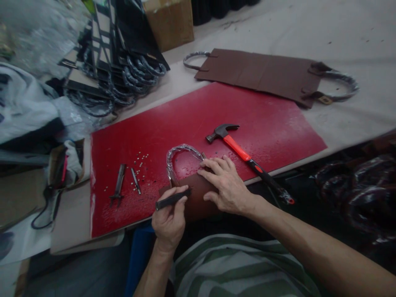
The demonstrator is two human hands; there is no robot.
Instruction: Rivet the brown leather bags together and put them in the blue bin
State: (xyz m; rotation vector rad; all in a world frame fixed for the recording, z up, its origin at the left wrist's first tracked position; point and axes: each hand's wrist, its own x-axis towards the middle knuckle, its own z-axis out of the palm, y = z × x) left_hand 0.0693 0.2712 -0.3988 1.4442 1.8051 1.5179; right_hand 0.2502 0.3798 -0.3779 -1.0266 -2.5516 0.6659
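Observation:
A brown leather panel (199, 194) lies at the near edge of the red board (192, 111), its plastic-wrapped loop handle (182, 148) pointing away from me. My left hand (169, 214) is closed round a dark punch-like tool (171, 199), held slanted with its tip at the panel. My right hand (225, 185) rests on the panel's right side, fingers spread near the handle's end. A claw hammer (236, 148) with an orange and black grip lies right of the handle. On the left are a metal tool with prongs (119, 183), a thin metal rod (135, 180) and several small rivets (142, 159).
A long brown panel with two handles (262, 74) lies behind the board. Black handled pieces (105, 70) are piled at back left, beside a cardboard box (169, 22). An open box (77, 165) stands left of the board. Wrapped handles (368, 194) sit lower right.

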